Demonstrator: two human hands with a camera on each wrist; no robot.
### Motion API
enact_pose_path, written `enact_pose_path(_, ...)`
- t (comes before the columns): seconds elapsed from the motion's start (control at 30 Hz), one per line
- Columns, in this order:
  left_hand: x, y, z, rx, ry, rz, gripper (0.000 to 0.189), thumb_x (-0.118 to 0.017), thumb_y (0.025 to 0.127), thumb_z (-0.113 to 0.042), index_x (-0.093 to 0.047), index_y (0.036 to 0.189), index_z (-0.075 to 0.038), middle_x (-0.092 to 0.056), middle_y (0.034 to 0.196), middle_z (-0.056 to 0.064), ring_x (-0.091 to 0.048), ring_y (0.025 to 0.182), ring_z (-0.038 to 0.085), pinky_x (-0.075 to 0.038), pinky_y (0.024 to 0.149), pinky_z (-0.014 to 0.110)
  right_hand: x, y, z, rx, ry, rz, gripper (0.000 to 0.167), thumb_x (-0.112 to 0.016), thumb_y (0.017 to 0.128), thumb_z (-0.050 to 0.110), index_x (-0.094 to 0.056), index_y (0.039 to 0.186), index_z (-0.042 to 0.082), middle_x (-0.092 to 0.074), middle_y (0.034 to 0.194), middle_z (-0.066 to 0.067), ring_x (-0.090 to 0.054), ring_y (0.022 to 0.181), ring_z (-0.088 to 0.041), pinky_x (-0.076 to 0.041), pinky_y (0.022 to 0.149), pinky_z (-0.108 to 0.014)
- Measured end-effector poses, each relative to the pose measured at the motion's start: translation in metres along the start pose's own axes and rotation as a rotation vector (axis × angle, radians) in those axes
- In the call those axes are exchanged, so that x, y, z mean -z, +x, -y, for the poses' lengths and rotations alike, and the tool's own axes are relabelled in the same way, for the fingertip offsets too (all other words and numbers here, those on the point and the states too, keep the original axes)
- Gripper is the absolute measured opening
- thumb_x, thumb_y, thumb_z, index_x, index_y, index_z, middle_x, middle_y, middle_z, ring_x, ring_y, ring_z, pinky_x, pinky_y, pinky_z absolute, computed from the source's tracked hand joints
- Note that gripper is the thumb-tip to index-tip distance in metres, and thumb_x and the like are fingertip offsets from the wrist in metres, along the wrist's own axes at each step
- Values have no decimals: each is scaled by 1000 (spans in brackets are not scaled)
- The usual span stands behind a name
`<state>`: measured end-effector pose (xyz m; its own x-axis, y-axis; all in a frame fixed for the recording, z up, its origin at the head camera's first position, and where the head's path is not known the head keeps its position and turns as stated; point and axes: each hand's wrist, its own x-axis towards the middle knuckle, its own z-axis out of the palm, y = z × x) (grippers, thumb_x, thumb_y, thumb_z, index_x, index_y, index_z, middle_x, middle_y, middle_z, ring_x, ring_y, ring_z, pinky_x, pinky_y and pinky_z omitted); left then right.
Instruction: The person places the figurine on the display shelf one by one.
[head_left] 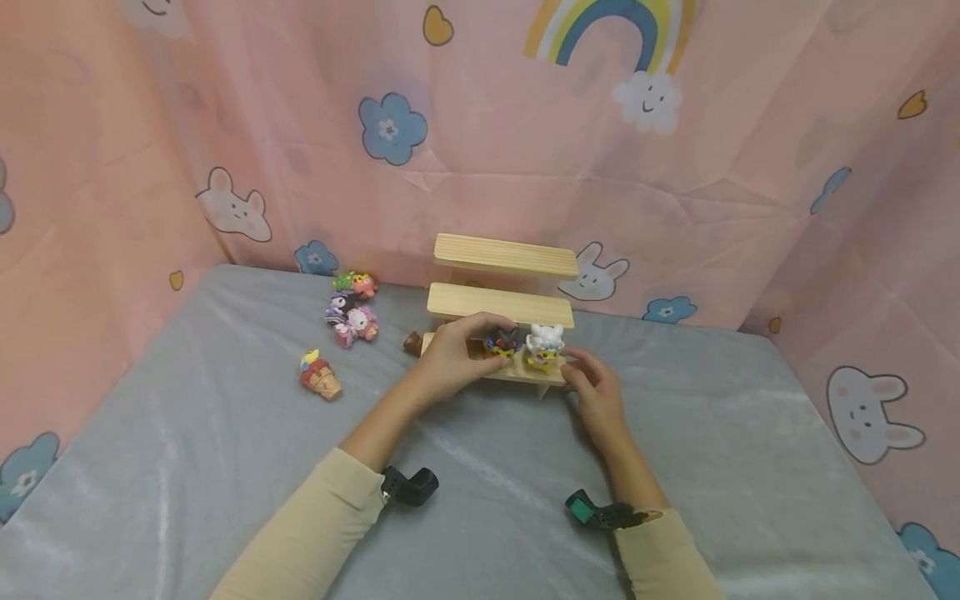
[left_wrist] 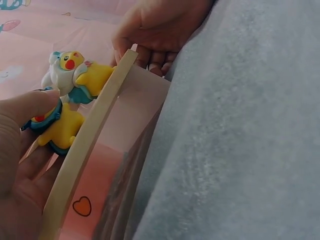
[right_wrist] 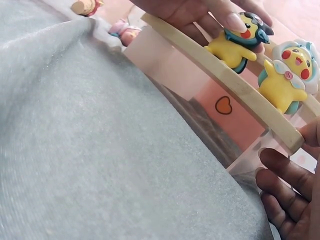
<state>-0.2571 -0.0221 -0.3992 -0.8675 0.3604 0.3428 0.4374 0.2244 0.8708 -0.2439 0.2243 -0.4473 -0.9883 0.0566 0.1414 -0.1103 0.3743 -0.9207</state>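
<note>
A three-tier wooden display stand (head_left: 501, 305) with clear supports stands on the cloth. On its lowest board (right_wrist: 235, 88) are two yellow Pikachu figurines. My left hand (head_left: 453, 354) pinches the dark-hooded figurine (right_wrist: 231, 52) between thumb and fingers, its feet at the board. To its right the white-hooded figurine (right_wrist: 283, 82) stands upright, untouched by the left hand. At the board's right end, my right hand (head_left: 600, 402) holds the corner, its thumb on the end and the other fingers curled beside the clear support (right_wrist: 250, 159).
Left of the stand, several small figurines (head_left: 360, 323) lie in a cluster. Nearer me lies an ice-cream-cone figurine (head_left: 322, 379). A small brown object (head_left: 412, 342) sits by the lowest board's left end. Grey cloth (head_left: 480, 517) covers the table, and a pink printed curtain (head_left: 495, 167) hangs behind.
</note>
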Motion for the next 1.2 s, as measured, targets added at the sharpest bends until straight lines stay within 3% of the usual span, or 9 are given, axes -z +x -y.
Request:
enact_pose_path(0.2,0,-2,1,10,-48,-19,43,-81,84,-3,-66,124,-10,-70,123,8,-68,112,22,-57,95,26,-1,1,0,1,-16,11,30,-53,102,13,-64,129,4,-67,110,-18,-60,85,-3,-52,75,-18)
enact_pose_path(0.47,4,-8,-1,-56,212,-57,50,-83,83,-10,-62,128,-14,-72,120,6,-70,109,20,-56,96,35,-5,2,3,12,33,15,28,-55,101,10,-65,126,1,-68,106,-20,-61,81,-3,-53,73,-20)
enact_pose_path(0.73,9,-12,-4,-119,322,-60,56,-82,84,-14,-59,135,-16,-66,128,3,-66,115,17,-54,100,33,-6,2,3,6,13,2,29,-55,101,10,-65,127,2,-69,104,-13,-62,81,-2,-54,74,-19)
enact_pose_path(0.87,19,-18,-11,-127,390,-65,55,-79,88,-20,-57,138,-18,-65,134,0,-65,119,18,-54,99,35,-4,2,2,-3,-7,-4,30,-54,101,11,-64,129,2,-68,104,-8,-61,82,-2,-53,75,-18)
enact_pose_path(1.03,37,-30,-18,-119,442,-75,49,-74,93,-22,-57,138,-17,-63,136,1,-64,120,18,-56,97,35,-2,1,2,-3,-24,-2,31,-53,102,12,-63,130,3,-68,109,-16,-61,84,-1,-52,76,-17)
enact_pose_path(1.2,55,-45,-20,-87,496,-88,46,-72,94,-23,-57,138,-16,-66,130,5,-66,111,21,-57,83,37,-1,0,0,-18,-39,1,31,-52,102,12,-63,130,4,-67,113,-21,-60,85,-1,-52,76,-17)
